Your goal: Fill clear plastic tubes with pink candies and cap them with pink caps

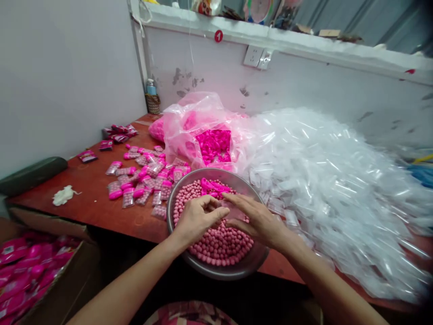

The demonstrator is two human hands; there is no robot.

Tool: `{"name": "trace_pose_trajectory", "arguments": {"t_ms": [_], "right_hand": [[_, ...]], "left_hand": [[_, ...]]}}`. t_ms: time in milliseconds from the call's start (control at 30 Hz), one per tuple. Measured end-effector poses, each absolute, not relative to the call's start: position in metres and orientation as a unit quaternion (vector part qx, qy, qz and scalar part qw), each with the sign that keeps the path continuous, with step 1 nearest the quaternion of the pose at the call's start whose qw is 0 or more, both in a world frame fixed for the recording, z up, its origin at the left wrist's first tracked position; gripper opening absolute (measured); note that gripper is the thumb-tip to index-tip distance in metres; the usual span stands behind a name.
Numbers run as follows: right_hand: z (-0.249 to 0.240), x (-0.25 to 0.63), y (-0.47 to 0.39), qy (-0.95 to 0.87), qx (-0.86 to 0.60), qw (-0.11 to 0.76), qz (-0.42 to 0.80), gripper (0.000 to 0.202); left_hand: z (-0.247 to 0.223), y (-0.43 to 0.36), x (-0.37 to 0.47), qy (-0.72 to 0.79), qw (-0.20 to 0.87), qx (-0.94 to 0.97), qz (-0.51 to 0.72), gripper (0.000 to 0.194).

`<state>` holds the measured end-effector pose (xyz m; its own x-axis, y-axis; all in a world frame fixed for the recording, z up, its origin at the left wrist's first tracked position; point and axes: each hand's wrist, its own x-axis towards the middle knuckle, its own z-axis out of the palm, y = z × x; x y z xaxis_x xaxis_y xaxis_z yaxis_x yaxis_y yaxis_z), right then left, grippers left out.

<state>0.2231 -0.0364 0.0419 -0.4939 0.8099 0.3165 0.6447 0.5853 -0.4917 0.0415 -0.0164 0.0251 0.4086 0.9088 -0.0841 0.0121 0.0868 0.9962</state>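
A grey metal bowl (218, 274) full of pink beads (221, 246) sits at the table's front edge, with bright pink plastic pieces (214, 187) on the beads at its back. Above the beads, my left hand (199, 216) has its fingers curled and its thumb pointing right; what it holds, if anything, is too small to name. Facing it from the right is my right hand (259, 221), thumb and fingers apart around what looks like a clear, barely visible piece. The fingertips of both hands are close together.
Small bead-filled packets (149, 176) lie left of the bowl. Behind it stands a pink plastic bag (189, 131) of bright pink pieces. Clear plastic containers (324, 180) form a large heap at the right. A cardboard box (72, 275) of pink packets is at the lower left.
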Motion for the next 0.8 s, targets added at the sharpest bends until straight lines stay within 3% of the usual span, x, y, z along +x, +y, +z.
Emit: {"name": "trace_pose_trajectory", "arguments": {"t_ms": [167,267,500,633,800], "right_hand": [[0.037,0.218,-0.027,-0.67,-0.475,0.327,0.468,0.038],[0.037,0.214,-0.025,-0.612,-0.475,0.323,0.544,0.032],[0.042,0.206,-0.024,-0.641,-0.468,0.307,0.525,0.029],[0.043,0.22,-0.027,-0.666,-0.493,0.259,0.496,0.031],[0.034,0.242,-0.022,-0.769,-0.517,0.152,0.344,0.022]], "left_hand": [[0.025,-0.017,0.022,0.435,0.601,0.556,0.375,0.023],[0.022,-0.016,0.019,0.434,0.582,0.568,0.388,0.025],[0.019,-0.014,0.018,0.41,0.555,0.606,0.396,0.025],[0.026,-0.006,-0.004,0.453,0.465,0.63,0.426,0.025],[0.035,0.015,-0.015,0.481,0.372,0.663,0.437,0.021]]}}
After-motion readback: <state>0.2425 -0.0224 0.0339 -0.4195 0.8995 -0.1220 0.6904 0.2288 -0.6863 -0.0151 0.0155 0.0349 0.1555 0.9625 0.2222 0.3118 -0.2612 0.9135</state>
